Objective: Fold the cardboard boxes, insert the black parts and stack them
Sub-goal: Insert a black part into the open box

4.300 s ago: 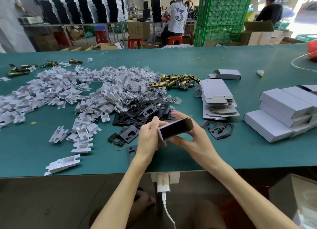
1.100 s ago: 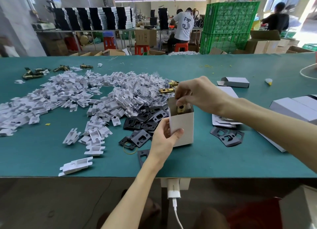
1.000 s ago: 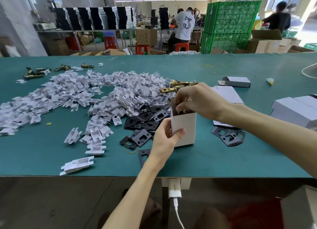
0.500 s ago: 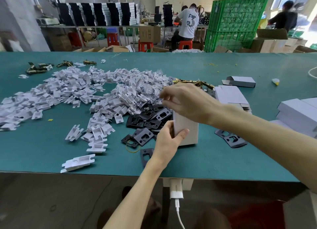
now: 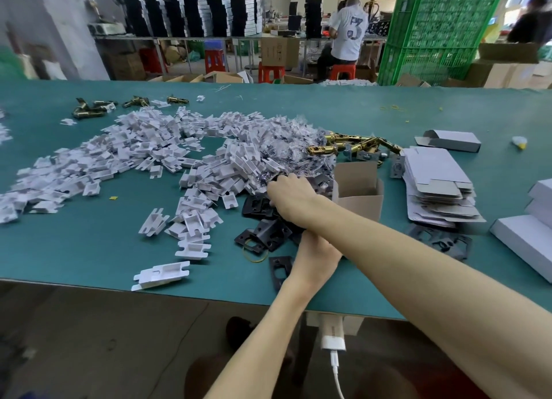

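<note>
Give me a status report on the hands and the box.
Right hand on the black parts pile, grip unclear. Left hand half hidden under right forearm. Cardboard box upright, top open.

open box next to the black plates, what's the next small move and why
Probably pinch one piece from the black plates with the right hand and carry it to the open box. That hand lies on the pile, though its grip is unclear. The box stands upright with its flaps open. The left hand is mostly hidden under the right forearm.
</note>
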Motion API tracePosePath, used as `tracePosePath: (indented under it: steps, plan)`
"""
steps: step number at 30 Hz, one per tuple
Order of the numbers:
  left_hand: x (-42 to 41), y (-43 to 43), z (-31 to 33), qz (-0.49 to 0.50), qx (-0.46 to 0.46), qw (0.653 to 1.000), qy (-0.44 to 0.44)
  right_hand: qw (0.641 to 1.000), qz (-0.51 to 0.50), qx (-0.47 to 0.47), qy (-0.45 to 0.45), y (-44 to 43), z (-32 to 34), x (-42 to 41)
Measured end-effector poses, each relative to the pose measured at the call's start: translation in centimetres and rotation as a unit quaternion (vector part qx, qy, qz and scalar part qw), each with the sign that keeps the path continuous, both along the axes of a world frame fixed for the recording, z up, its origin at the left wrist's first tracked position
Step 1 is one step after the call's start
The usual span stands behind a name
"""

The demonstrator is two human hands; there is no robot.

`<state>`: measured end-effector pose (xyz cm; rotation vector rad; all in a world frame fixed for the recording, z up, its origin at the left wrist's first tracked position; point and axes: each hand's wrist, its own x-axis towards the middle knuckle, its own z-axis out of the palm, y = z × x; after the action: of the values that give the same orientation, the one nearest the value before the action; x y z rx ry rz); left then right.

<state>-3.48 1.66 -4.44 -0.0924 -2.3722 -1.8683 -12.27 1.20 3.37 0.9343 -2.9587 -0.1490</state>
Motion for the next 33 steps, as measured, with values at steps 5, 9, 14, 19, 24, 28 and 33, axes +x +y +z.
tracePosePath:
  steps: [5,9,14,19,24,28,33]
  plan:
    - [-0.2,0.2,0.2,0.007,-0.006,0.999,0.030,0.994,-0.056,-0.086,-0.040,0.4,0.2,-0.4]
    - [-0.1,0.7,1.3,-0.006,0.060,0.997,0.048,0.987,-0.090,-0.112,-0.069,0.8,0.4,-0.7]
    - [-0.2,0.1,0.7,0.009,0.021,0.999,0.027,0.974,-0.139,-0.123,-0.132,0.4,0.9,-0.8]
    - [-0.1,0.2,0.9,0.015,0.018,1.000,0.018,0.964,-0.140,-0.136,-0.179,0.4,0.6,-0.9]
    - [0.6,0.6,2.0,0.010,0.048,0.999,0.021,0.975,-0.088,-0.121,-0.162,0.4,0.5,-0.3]
    - [0.1,0.6,1.2,0.014,0.042,0.998,0.036,0.989,-0.060,-0.094,-0.094,0.0,0.6,0.0]
    - [0.0,0.5,0.8,0.011,0.048,0.998,0.032,0.990,-0.050,-0.110,-0.075,0.2,0.7,0.3]
